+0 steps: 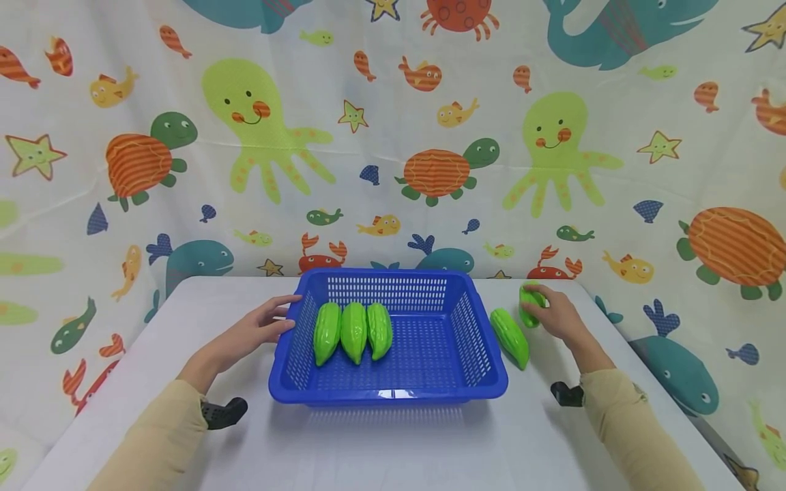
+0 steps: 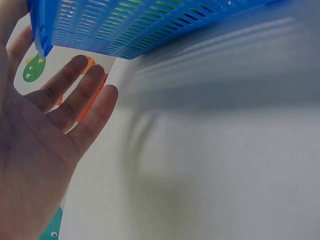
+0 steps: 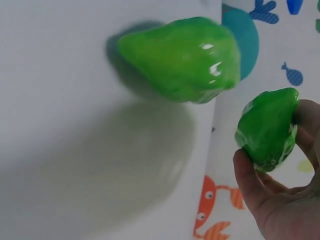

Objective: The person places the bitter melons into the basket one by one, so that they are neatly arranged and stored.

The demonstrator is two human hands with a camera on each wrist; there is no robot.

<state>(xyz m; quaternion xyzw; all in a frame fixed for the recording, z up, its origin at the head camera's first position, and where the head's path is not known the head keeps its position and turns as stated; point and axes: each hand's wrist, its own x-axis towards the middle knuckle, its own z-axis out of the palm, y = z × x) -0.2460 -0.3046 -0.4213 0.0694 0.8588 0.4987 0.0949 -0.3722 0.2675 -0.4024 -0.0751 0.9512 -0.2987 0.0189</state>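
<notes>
A blue plastic basket (image 1: 382,395) stands on the white table, with three glossy green bitter melons (image 1: 353,333) side by side in its left half. At its left rim is my left hand (image 1: 260,324), fingers loosely extended; the left wrist view shows the palm (image 2: 37,145) bare below the basket's slotted wall (image 2: 100,30). Right of the basket, my right hand (image 1: 555,315) pinches another green bitter melon (image 1: 529,307) between thumb and fingers, raised in the right wrist view (image 3: 267,129). One more bitter melon (image 1: 511,338) lies on the table between that hand and the basket.
The white table (image 1: 393,457) ends at a hanging cloth (image 1: 381,239) printed with sea animals, close behind the basket. A dark wrist device (image 1: 224,413) sits at the left sleeve, another (image 1: 566,394) at the right sleeve.
</notes>
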